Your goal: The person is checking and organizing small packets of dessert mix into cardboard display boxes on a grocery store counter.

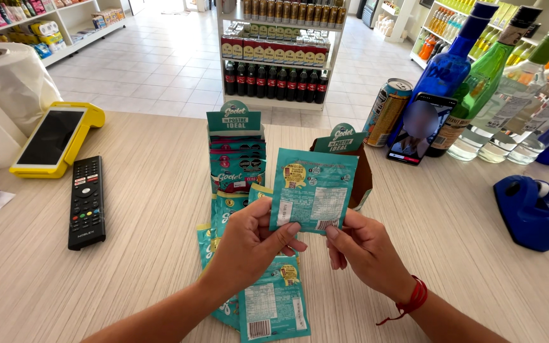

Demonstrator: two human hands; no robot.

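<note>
- Bright, even daylight fills the shop; the tiled floor (160, 70) at the far end is washed nearly white where light pours in from the doorway.
- Shadows are soft and faint; a weak one lies under the left hand (249, 244) and right hand (363, 251) on the pale wooden counter (128, 254).
- The teal packet (312, 189) held between them is sharp, its small print too fine to read.
- Glare glints on the glass bottles (478, 76) at upper right.
- Wide-angle distortion bends the shelves and counter edges near the frame's borders.
- A phone screen (419, 124) is partly blurred.
</note>
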